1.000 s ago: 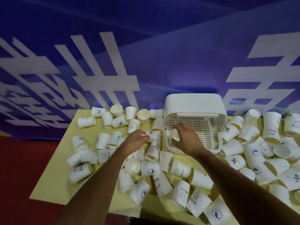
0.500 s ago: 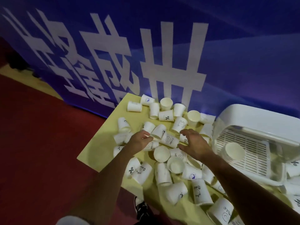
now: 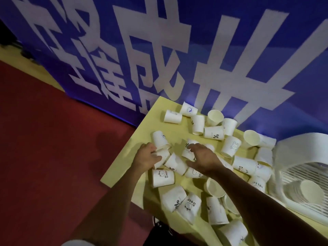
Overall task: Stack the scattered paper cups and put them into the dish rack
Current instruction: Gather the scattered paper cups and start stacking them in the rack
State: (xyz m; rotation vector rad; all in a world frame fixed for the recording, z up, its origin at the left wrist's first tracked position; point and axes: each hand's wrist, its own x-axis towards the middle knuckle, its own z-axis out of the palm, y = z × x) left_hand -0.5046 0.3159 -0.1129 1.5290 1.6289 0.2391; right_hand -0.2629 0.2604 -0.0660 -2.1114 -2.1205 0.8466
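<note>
Head view.
- Counter (image 3: 124,167): yellow, with loose cups (image 3: 213,133) scattered across its left end.
- Rack (image 3: 292,157): white, toward the right edge. A rack cup (image 3: 310,192) lies inside, where the right hand was a second ago.
- Left hand (image 3: 148,157): now near the left edge, grip curled round a lying cup (image 3: 162,154).
- Right hand (image 3: 202,157): back from the rack, fingers spread and arched over a % cup (image 3: 189,151), grip not closed.
- Judgement: one delivery is made and the next stack is starting.

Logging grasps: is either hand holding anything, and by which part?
Left hand seems to grip a lying cup round its side, though blurred; right hand is spread open, holding nothing.
</note>
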